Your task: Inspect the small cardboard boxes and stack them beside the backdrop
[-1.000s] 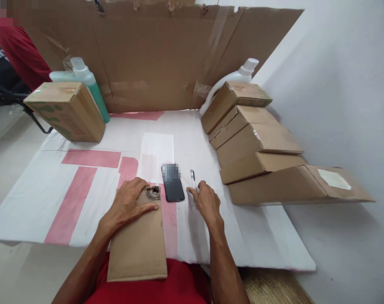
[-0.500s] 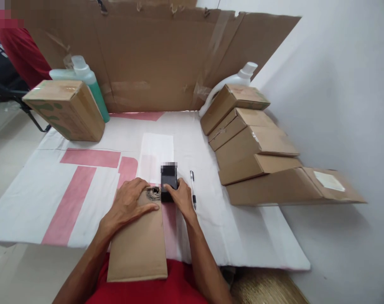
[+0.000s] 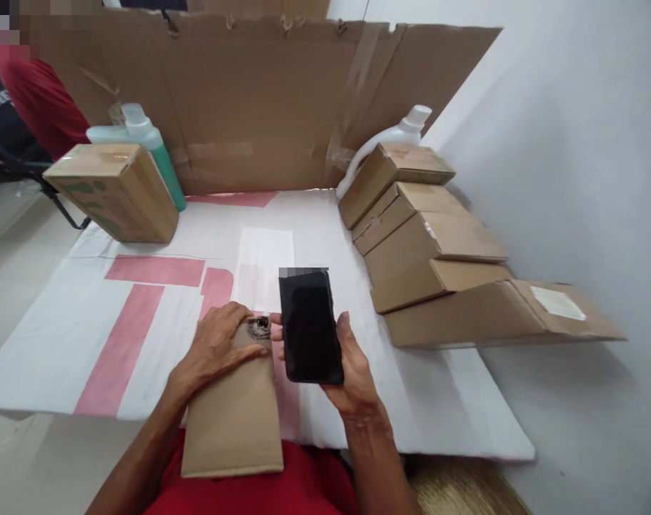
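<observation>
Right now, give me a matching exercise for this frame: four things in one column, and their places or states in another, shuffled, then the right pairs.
Things:
1. black phone
2. flat cardboard parcel
3. green bottle
4. row of brown boxes

Places or states:
A. stands at the back left, behind a printed box
B. leans in a line along the right side of the table
C. lifted off the table in the right hand
D. lies at the near edge under the left hand

Pairs: 1-C, 2-D, 3-A, 4-B
</observation>
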A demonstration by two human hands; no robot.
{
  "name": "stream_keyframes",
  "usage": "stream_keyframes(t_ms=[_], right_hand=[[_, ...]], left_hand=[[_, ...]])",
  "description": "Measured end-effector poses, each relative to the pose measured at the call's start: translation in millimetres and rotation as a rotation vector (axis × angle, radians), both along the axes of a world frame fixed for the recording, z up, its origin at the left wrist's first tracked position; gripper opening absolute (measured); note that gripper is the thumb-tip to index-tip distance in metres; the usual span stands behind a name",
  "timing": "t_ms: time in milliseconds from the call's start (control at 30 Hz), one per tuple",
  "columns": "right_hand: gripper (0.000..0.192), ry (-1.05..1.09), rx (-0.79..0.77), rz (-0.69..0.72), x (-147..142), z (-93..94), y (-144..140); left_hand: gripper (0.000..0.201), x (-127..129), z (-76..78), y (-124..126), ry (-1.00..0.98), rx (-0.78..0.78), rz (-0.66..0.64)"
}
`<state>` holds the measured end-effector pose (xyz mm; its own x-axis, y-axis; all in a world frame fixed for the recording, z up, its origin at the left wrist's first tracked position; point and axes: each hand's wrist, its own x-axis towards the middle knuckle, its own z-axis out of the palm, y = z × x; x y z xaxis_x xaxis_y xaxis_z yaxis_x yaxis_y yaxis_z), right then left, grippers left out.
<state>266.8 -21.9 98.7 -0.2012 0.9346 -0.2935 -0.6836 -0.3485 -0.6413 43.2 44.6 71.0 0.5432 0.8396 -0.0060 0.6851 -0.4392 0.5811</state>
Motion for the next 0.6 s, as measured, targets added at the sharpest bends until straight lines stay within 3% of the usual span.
stream_keyframes(t_ms=[167,267,467,600], right_hand=[[0.060,0.260,-0.071,0.139,-33.8,-3.5,-11.8],[0.059,0.340,-0.106,0.204,-46.4,-10.8,-21.7],[0.057,0.407,-0.142,0.173,-52.1,-17.8,-31.1],[0.055,0.392,-0.159,0.143,-49.4,-16.4,-28.9]], left_hand=[[0.013,1.1,3.0,-0.5,0.020,-0.010,0.011],[0.011,1.4,3.3,0.1,0.082,-0.010,0.039],[0.021,1.4,1.1,1.2,0.115,0.018,0.043],[0.010,-0.2,-1.2,0.2,0.048,0.029,0.011]])
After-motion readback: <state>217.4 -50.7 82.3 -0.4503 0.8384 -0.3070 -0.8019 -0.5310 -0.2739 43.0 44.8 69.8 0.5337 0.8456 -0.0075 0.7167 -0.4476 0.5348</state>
